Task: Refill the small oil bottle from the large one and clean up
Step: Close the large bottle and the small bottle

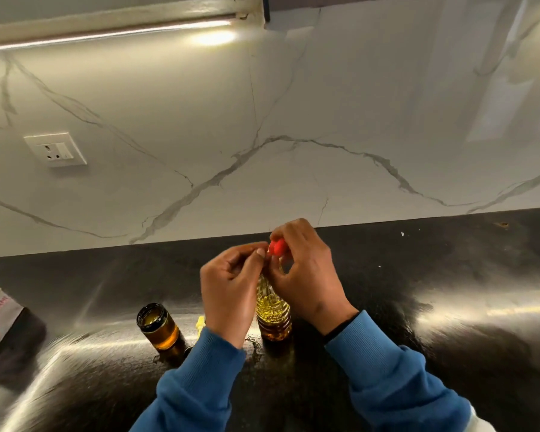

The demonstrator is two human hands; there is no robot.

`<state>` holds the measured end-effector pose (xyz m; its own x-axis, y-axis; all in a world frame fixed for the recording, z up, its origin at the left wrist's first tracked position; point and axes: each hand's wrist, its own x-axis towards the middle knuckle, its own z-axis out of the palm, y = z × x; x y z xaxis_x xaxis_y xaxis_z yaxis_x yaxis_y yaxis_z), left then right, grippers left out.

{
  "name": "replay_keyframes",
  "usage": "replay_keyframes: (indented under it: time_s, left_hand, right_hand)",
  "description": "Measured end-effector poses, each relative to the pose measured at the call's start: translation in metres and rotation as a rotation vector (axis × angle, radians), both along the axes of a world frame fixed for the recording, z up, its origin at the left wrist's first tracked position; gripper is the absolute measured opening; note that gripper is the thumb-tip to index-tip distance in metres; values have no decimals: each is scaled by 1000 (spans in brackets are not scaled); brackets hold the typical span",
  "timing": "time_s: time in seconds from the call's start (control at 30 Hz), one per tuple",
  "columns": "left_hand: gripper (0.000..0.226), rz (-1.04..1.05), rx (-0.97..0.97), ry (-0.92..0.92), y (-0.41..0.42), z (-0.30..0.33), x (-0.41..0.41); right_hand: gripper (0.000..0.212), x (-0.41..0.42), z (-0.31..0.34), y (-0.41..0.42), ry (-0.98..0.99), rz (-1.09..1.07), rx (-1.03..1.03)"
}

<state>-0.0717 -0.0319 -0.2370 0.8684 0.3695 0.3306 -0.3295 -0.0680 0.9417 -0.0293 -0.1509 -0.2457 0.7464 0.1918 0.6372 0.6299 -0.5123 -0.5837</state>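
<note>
Large oil bottle [273, 310]: clear ribbed plastic, yellow oil inside, standing upright at lower centre of the frame on the black glossy tabletop [418, 275]. Red cap [277, 246] at its neck, gripped by the curled fingers of the right hand [306, 269]. Left hand [231, 285] curled, fingertips pinching at the neck beside the cap. Small oil bottle [158, 326]: amber glass, uncapped, lower left of the large one, apart from it.

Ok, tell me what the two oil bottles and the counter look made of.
Large bottle: clear ribbed plastic by its look, with the yellow oil showing through, and a red cap in the hands.
Small bottle: likely amber glass, thick glossy rim, open mouth.
Counter: dark polished stone, perhaps granite; it mirrors the lights.
</note>
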Motion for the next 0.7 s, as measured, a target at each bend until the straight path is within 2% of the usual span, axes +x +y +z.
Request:
replay_keyframes:
  time_s: [0.1, 0.2, 0.27, 0.33, 0.47, 0.6, 0.7]
  left_hand:
    - [23, 22, -39, -30, 4, 1, 15]
    - [34, 84, 90, -14, 10, -18, 30]
    - [40, 36, 193, 55, 14, -35, 39]
    - [42, -70, 208, 123, 17, -46, 48]
    - [35, -118, 337, 70, 11, -54, 62]
    - [19, -103, 345, 55, 3, -65, 67]
    - [30, -100, 322, 37, 5, -74, 70]
  right_hand:
    - [33, 6, 0, 7, -5, -35, 166]
    - [24, 8, -6, 14, -27, -45, 239]
    - [18, 9, -12, 18, 0, -71, 230]
    - [18, 9, -15, 21, 54, -76, 203]
    - [19, 11, -14, 22, 136, -46, 141]
    - [16, 16, -11, 18, 188, -33, 88]
    - [13, 22, -10, 14, 222, 7, 49]
